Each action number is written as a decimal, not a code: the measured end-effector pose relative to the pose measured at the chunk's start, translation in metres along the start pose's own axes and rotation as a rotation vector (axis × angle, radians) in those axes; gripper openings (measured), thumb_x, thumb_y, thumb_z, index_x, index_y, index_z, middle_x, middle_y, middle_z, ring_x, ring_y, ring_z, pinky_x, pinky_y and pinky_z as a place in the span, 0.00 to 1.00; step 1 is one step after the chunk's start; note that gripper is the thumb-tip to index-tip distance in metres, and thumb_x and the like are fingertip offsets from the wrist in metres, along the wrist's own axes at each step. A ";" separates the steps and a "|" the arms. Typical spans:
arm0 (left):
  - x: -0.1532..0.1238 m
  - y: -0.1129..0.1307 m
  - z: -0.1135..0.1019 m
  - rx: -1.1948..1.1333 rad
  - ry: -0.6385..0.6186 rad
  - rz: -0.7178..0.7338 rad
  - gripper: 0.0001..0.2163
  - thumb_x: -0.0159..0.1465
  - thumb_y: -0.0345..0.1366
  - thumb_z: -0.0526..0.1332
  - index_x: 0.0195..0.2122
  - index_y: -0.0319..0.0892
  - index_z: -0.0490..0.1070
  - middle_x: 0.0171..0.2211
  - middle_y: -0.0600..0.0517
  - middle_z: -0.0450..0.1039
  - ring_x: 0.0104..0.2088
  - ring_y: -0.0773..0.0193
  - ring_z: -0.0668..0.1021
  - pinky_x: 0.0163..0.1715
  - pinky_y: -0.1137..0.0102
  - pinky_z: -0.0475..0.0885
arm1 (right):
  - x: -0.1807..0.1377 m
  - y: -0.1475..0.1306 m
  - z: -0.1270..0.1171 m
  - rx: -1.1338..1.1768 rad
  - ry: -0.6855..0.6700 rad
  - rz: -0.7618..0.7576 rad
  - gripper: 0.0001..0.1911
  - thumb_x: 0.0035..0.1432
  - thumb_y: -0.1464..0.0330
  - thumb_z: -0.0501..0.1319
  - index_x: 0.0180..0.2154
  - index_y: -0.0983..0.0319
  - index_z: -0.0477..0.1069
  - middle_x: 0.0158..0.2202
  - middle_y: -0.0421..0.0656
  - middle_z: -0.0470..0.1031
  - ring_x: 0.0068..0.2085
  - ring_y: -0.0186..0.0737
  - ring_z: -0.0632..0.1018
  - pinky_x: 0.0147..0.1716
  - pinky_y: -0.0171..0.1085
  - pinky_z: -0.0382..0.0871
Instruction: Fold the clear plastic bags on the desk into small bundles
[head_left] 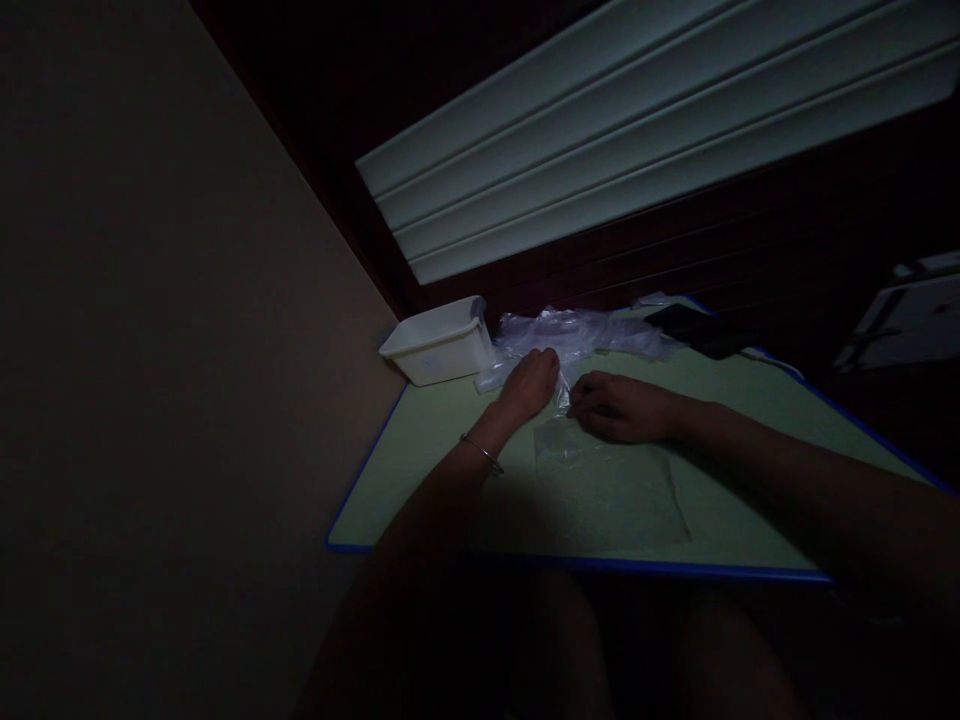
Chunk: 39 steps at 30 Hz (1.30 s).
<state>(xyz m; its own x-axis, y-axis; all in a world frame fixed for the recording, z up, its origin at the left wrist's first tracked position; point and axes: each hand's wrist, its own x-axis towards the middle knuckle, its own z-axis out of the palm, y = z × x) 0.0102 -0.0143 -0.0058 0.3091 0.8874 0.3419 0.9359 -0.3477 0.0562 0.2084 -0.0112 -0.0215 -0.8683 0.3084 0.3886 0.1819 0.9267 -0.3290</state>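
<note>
Left forearm (442, 500) is crossing the table's (409, 440) near edge; right hand (619, 407) is pinching clear plastic (562, 392), left hand (531, 384) apparently gripping it for tension.

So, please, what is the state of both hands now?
Left hand: curled beside clear plastic; grip cannot be told.
Right hand: closed, apparently pinching the same plastic.

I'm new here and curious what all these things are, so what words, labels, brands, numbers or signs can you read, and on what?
No text is readable in this dim picture.
White bin: a faint mark on its side, too small to read.
Crumpled clear plastic: no print I can make out.
Pale object at far right: too dim to tell any lettering.
</note>
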 end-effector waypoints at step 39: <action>-0.026 0.021 -0.008 -0.930 0.150 -0.265 0.14 0.62 0.36 0.63 0.47 0.36 0.73 0.43 0.40 0.79 0.44 0.59 0.80 0.44 0.66 0.74 | -0.002 -0.003 -0.012 0.012 0.068 0.046 0.13 0.55 0.71 0.57 0.39 0.63 0.79 0.35 0.48 0.70 0.36 0.44 0.73 0.39 0.41 0.66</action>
<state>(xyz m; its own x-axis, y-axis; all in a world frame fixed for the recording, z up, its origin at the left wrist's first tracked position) 0.0202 -0.0468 -0.0059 0.0228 0.9458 0.3240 0.4460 -0.2997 0.8434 0.2152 -0.0120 -0.0105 -0.8255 0.3653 0.4303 0.2153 0.9085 -0.3582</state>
